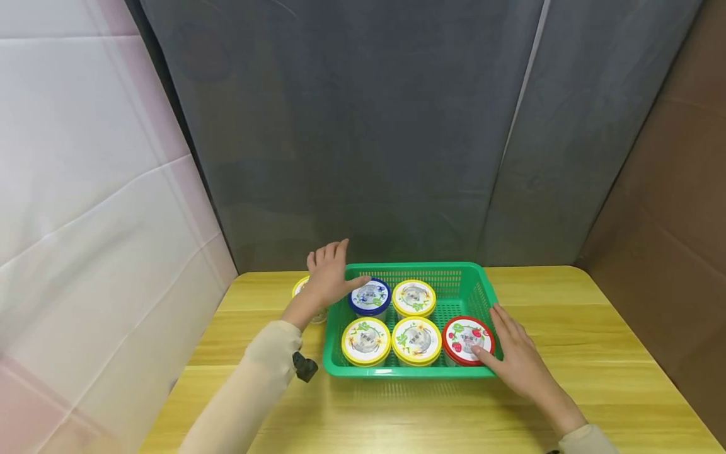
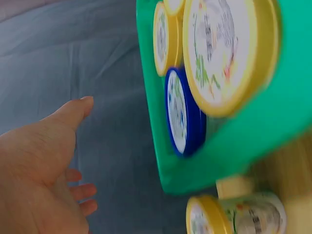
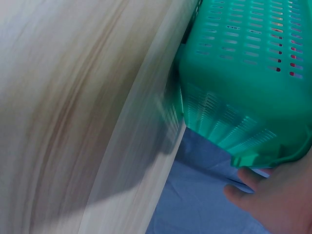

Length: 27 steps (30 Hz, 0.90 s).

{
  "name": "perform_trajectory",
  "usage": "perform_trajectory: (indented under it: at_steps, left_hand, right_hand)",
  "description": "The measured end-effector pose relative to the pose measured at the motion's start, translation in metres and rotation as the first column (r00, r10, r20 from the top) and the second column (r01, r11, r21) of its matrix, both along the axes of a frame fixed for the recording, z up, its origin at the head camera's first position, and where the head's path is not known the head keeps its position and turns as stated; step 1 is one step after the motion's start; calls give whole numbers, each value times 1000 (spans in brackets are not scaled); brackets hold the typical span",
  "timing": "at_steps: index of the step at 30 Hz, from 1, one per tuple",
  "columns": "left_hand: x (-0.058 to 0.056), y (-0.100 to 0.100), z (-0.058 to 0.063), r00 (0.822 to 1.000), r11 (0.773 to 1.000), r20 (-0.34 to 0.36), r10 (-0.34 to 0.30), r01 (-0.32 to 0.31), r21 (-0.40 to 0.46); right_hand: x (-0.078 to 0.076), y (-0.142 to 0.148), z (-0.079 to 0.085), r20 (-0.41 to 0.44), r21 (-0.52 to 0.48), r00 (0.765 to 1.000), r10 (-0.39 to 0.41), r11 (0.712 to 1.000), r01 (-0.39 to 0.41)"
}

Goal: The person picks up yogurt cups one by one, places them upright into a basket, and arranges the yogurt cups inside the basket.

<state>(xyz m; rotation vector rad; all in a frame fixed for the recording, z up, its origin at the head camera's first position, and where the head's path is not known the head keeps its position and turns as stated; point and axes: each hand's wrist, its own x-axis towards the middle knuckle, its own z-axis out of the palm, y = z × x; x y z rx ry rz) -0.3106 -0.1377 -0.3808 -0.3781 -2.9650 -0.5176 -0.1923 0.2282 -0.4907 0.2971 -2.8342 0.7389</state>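
My left hand (image 1: 329, 277) hovers over the left rim of a green plastic basket (image 1: 408, 372), fingers spread and nothing in them. In the head view its thumb overlaps a tub with a blue lid (image 1: 370, 297); the left wrist view shows the palm apart from it. A yellow-lidded tub (image 2: 253, 217) stands outside the basket on the left, partly behind this hand. My right hand (image 1: 522, 359) rests along the basket's right rim with fingers extended. Its thumb lies over the edge of a red-lidded tub (image 1: 466, 334). Several yellow-lidded tubs (image 1: 416, 341) sit inside the basket.
The basket stands on a wooden table (image 1: 567, 353). Behind the table hangs a dark grey cloth (image 1: 363, 139). A white panel (image 1: 102, 189) borders the left side and a brown one (image 1: 663, 208) the right. A small black device (image 1: 305, 367) is at my left wrist.
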Motion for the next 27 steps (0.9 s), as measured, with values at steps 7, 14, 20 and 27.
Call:
perform_trajectory:
  at_steps: [7, 14, 20, 27]
  left_hand:
    - [-1, -37, -4, 997, 996, -25, 68, -66, 56]
    - [-2, -63, -14, 992, 991, 4, 129, -129, 40]
    - [-3, -78, -32, 986, 988, 68, 150, -151, 9]
    - [-4, -85, -50, 984, 989, 100, 149, -149, -2]
  right_hand:
    - [0, 0, 1, 9, -2, 1000, 0, 1000, 0]
    - [0, 0, 2, 13, -1, 1000, -4, 1000, 4]
    - [-1, 0, 2, 7, 2, 1000, -2, 1000, 2]
    - [0, 0, 2, 9, -2, 1000, -1, 1000, 1]
